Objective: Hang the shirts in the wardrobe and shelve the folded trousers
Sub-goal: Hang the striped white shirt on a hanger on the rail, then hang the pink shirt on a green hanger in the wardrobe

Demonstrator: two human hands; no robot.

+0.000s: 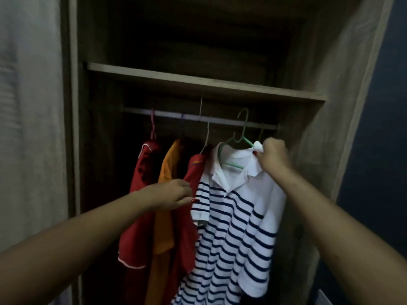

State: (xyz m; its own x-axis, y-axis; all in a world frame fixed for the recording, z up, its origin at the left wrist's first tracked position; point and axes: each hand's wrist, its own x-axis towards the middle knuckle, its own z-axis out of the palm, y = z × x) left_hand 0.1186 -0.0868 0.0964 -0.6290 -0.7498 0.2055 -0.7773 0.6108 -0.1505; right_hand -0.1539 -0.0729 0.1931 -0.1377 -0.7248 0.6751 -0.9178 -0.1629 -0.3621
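The right hand (272, 155) is curled tight around the shoulder of the striped polo shirt (231, 216), right by the collar, with a bit of white fabric bunched up out of the top of the fist. The left hand (174, 194) is lower down and its fingertips are pinched together at the edge of the same shirt's sleeve, just where it meets the neighbouring red shirt (195, 170). So both hands are closed on that one shirt.

The shirt is white with dark navy stripes, and it's draped on a green hanger (239, 140) that can be seen inside the open collar. The hanger's hook is up at the rail (187, 117), but whether it's actually seated on it can't be told from this angle. A yellowish hook (261, 134) is half hidden just behind the right hand.

To the left, three more shirts are hung on the same rail: the red one already mentioned on a pale hanger (206, 137), then an orange shirt (167, 168), then another red shirt with white piping (141, 183) on a pink hanger (152, 125). They're packed close, touching each other.

A wooden shelf (198, 82) is fixed just above the rail, and the space over it is too dark to make out. The wardrobe (326, 73) is flanked by pale fabric (28, 106) on the left and a dark blue wall (385, 106) on the right.
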